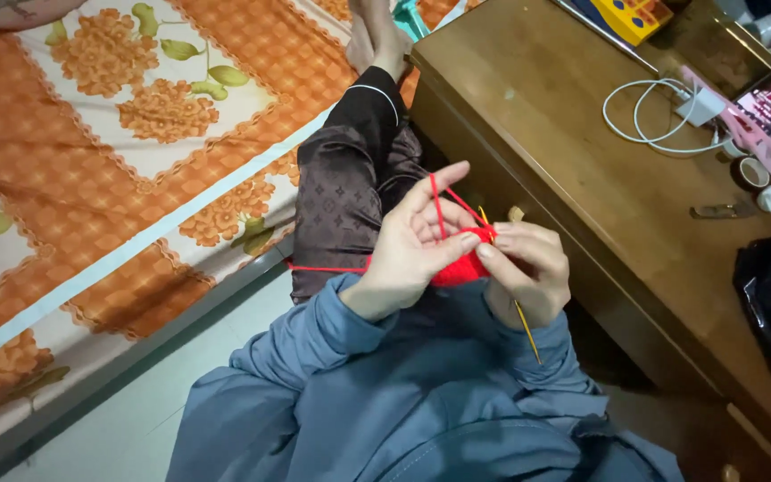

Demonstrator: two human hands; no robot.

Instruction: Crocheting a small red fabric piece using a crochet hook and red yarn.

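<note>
Over the lap, beside the table (582, 187), our left hand (408, 254) pinches the red crochet piece (461, 266), red yarn (436, 205) tensioned over its raised finger. Our right hand (528, 272) grips the yellow hook (521, 321); mid-stitch, we judge a clean yarn catch comes next.

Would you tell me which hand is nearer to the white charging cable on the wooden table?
The right hand is nearer: the white cable lies up and to its right. The left hand sits farther left.
</note>
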